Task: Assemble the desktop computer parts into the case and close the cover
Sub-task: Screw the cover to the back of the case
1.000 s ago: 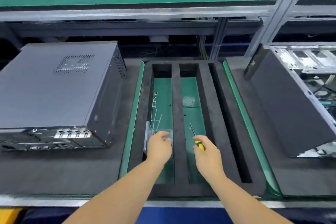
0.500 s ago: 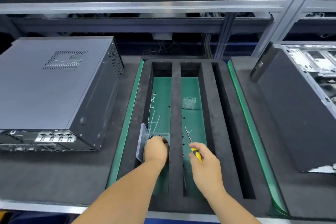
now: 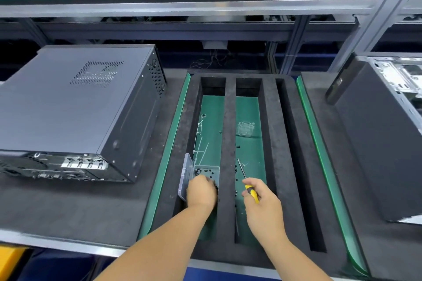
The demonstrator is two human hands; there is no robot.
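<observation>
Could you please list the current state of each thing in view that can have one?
Left computer case: cover closed.
Right computer case: open, panel leaning on it.
Screw box: lid open.
Screwdriver: gripped by right hand.
Left hand: reaching into the screw box.

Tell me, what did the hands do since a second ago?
The left hand dipped down into the clear screw box, fingers now among the black screws; earlier it rested on the box's top. No screw is visibly lifted yet. The right hand kept gripping the yellow-handled screwdriver. The closed computer case and the foam tray stayed put.
</observation>
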